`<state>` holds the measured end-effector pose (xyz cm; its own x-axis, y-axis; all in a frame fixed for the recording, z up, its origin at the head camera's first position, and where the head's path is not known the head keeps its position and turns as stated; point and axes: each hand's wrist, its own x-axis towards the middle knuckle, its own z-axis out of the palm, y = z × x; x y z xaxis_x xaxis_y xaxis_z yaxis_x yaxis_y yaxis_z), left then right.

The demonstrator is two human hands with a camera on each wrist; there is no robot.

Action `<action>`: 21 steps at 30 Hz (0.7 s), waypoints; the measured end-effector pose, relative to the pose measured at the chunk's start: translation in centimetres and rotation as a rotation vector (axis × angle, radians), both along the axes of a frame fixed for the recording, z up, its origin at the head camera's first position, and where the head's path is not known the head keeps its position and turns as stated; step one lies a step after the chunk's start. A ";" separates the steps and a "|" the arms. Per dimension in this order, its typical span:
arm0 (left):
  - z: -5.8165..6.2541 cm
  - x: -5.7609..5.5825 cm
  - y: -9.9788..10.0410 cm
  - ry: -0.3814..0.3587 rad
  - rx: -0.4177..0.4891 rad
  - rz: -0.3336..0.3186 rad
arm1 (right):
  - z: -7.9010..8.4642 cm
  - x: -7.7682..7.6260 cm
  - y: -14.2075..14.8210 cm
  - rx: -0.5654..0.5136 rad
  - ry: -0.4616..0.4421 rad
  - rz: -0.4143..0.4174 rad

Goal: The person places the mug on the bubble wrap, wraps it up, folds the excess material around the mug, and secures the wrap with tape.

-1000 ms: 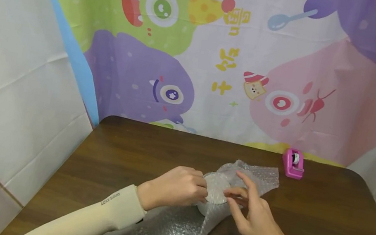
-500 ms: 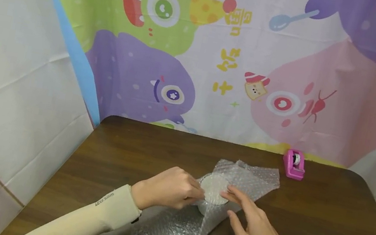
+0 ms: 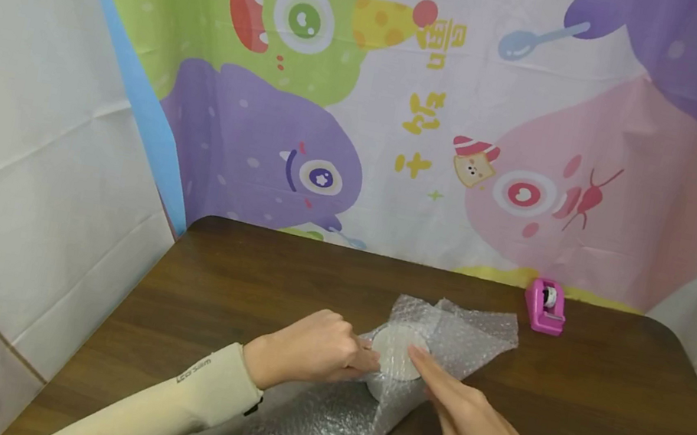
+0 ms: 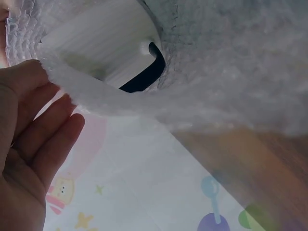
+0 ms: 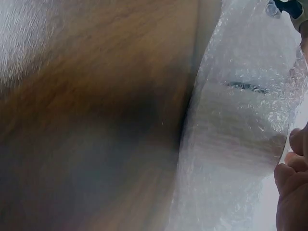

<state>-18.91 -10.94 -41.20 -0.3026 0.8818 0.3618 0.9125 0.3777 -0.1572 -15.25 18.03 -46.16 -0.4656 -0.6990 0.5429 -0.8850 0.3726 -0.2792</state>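
Drawn together now where they stood spread a moment ago, the fingers of the right hand (image 3: 470, 418) lie straight against the wrapped top of one white container (image 3: 397, 352) standing mid-table. Curled, the left hand (image 3: 315, 345) pinches one sheet of bubble wrap (image 3: 318, 430) just beside it. Brown table (image 3: 255, 271) stretches well out on either side, and one pink tape dispenser (image 3: 544, 310) sits near the far edge.

The right hand's (image 3: 472, 420) fingers (image 3: 435, 376), spread apart a second ago, now lie straight together at the white mug's (image 3: 396, 352) right edge; the left hand (image 3: 315, 344) sits slightly farther left, and the bubble wrap's (image 3: 310, 432) far edge spreads wider.
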 end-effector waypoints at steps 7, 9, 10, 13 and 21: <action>0.2 0.2 0.1 -0.001 -0.024 0.012 | -0.2 -0.3 0.0 0.201 0.272 -0.065; 0.2 0.2 0.1 -0.012 -0.034 0.019 | -0.3 -0.5 -0.2 0.225 0.360 -0.077; 0.3 0.2 0.1 -0.017 -0.039 0.021 | -0.4 -0.6 -0.4 0.233 0.403 -0.087; 0.3 0.3 0.0 -0.031 -0.053 0.027 | -0.5 -0.8 -0.7 0.229 0.476 -0.096; 0.2 0.2 0.0 -0.050 -0.056 0.028 | -0.9 -0.9 -1.2 0.224 0.420 -0.086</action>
